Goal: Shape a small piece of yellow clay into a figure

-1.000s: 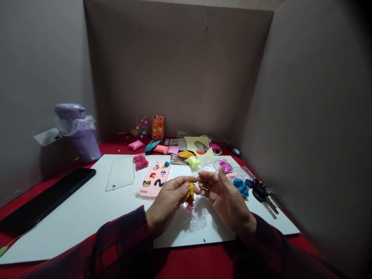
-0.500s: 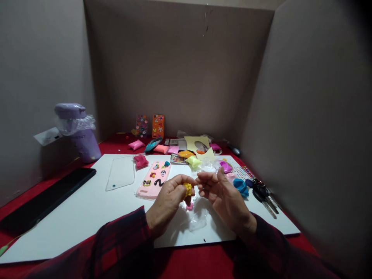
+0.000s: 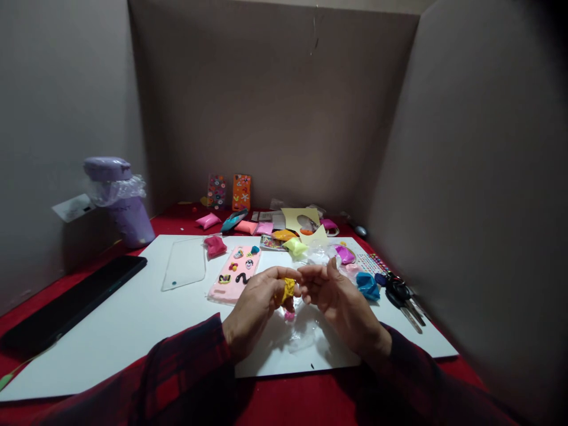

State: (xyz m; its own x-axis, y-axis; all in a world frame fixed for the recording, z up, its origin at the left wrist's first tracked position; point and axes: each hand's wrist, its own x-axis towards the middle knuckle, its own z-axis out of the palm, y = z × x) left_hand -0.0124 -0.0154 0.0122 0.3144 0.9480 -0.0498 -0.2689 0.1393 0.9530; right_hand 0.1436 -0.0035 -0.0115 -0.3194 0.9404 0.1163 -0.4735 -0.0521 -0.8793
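Observation:
My left hand (image 3: 260, 299) is closed round a yellow packet of modelling clay (image 3: 289, 290), which shows between thumb and fingers. Facing it, my right hand (image 3: 339, 305) has its thumb raised and its fingers loosely bent, with nothing visible in the palm. The fingertips of both hands meet or nearly meet beside the packet. Below them a small pink piece (image 3: 289, 316) and crumpled clear plastic (image 3: 304, 337) lie on the white board (image 3: 133, 331). A pink phone case (image 3: 228, 284) decorated with small clay shapes lies just beyond my left hand.
Left are a clear phone case (image 3: 184, 266), a black phone (image 3: 80, 302) and a purple bottle (image 3: 128, 207). Right are a blue clay packet (image 3: 367, 286) and dark-handled scissors (image 3: 402, 296). More coloured packets and an orange phone case (image 3: 241, 192) are at the back.
My right thumb has tilted left and its fingertips have come closer to my left hand. The yellow packet has turned slightly within my left fingers.

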